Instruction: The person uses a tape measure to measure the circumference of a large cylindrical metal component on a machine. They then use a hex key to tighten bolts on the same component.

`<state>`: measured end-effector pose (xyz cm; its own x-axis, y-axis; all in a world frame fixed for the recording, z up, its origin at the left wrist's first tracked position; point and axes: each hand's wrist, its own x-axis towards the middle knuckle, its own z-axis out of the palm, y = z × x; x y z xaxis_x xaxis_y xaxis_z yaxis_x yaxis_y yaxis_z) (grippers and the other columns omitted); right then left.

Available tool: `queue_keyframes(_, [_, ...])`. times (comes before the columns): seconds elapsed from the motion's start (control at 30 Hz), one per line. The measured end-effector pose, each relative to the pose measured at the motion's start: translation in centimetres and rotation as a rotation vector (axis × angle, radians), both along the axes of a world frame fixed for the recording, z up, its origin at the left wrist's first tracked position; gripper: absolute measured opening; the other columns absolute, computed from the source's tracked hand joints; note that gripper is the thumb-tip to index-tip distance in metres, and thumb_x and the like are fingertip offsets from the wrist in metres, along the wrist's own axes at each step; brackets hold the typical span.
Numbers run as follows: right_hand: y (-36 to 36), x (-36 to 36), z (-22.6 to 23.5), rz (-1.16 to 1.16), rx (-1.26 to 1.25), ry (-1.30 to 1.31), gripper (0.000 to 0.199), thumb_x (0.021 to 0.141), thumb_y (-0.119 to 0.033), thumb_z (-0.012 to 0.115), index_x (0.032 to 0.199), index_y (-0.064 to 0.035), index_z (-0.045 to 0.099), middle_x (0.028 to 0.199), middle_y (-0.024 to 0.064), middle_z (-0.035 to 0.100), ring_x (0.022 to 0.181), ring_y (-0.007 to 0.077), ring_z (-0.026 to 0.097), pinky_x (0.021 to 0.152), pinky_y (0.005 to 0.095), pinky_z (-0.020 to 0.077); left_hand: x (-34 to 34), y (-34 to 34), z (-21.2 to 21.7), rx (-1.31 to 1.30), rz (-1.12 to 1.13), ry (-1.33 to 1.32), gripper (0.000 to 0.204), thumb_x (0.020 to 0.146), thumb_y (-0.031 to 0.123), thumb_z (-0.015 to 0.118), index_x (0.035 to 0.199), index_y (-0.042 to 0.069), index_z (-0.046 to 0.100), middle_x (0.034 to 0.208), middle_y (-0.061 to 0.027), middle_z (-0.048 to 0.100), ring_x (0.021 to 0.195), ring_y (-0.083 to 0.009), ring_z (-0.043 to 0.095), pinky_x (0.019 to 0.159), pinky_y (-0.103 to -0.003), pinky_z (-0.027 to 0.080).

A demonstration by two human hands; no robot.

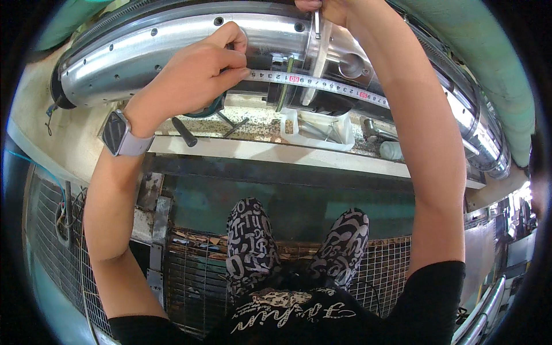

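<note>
My left hand [198,68] is closed, its thumb and curled finger pinching a tape measure [333,86] by one stretch of its white blade. From there the blade runs right along the shiny steel cylinder [178,43] and passes behind my right forearm. My right hand [333,10] is at the top edge, partly cut off. Its fingers are bent around the upper end of a slim metal bar [317,24], beside a pale upright plate [318,57]. A thin green-edged plate [285,86] stands across the cylinder left of it.
Below the cylinder, a ledge [259,148] carries a white plastic container [319,144] with metal pieces, a T-shaped tool [233,125], a black handle [184,132] and a translucent jar [391,150]. Green rollers [489,57] flank the far right. Wire mesh [198,287] lies around my legs.
</note>
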<state>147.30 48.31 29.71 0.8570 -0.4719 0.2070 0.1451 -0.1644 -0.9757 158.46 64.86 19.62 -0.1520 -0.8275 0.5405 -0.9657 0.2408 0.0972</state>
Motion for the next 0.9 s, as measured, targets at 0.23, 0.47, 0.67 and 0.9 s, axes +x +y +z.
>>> queue_keyframes(0.23, [2.4,1.3,-1.5,-0.016,0.334,-0.290,0.039,0.099,-0.022,0.022,0.123,0.0080,0.023,0.090,0.0278,0.058,0.048,0.0176,0.047,0.041,0.0266,0.0441,0.3,-0.1,-0.2,-0.002,-0.005,0.000,0.017,0.081,0.011,0.058,0.076,-0.004,0.052,0.095,-0.0092,0.043,0.081,-0.0240,0.050,0.074,-0.030,0.041])
queue_keyframes(0.47, [2.5,3.8,-2.5,-0.017,0.554,-0.621,0.038,0.099,-0.019,0.024,0.126,0.0060,0.017,0.090,0.0311,0.058,0.065,0.0309,0.062,0.053,0.0336,0.0562,0.4,-0.1,-0.2,-0.018,-0.018,-0.006,0.017,0.081,0.011,0.058,0.076,-0.004,0.052,0.096,-0.0094,0.043,0.083,-0.0244,0.050,0.075,-0.030,0.041])
queue_keyframes(0.67, [-0.1,5.9,-2.8,0.043,0.571,-0.668,0.037,0.099,-0.017,0.022,0.127,0.0074,0.018,0.101,0.0345,0.053,0.070,0.0339,0.062,0.060,0.0360,0.0582,0.4,-0.1,-0.3,-0.011,-0.006,-0.014,0.018,0.081,0.012,0.058,0.076,-0.004,0.052,0.097,-0.0098,0.043,0.085,-0.0255,0.050,0.077,-0.031,0.041])
queue_keyframes(0.9, [0.7,6.6,-1.8,-0.075,0.689,-0.835,0.035,0.098,-0.013,0.026,0.124,0.0115,0.023,0.102,0.0309,0.049,0.077,0.0356,0.062,0.067,0.0382,0.0593,-0.2,-0.6,0.0,-0.013,-0.019,0.011,0.018,0.081,0.011,0.058,0.077,-0.005,0.052,0.097,-0.0100,0.044,0.086,-0.0256,0.050,0.077,-0.030,0.041])
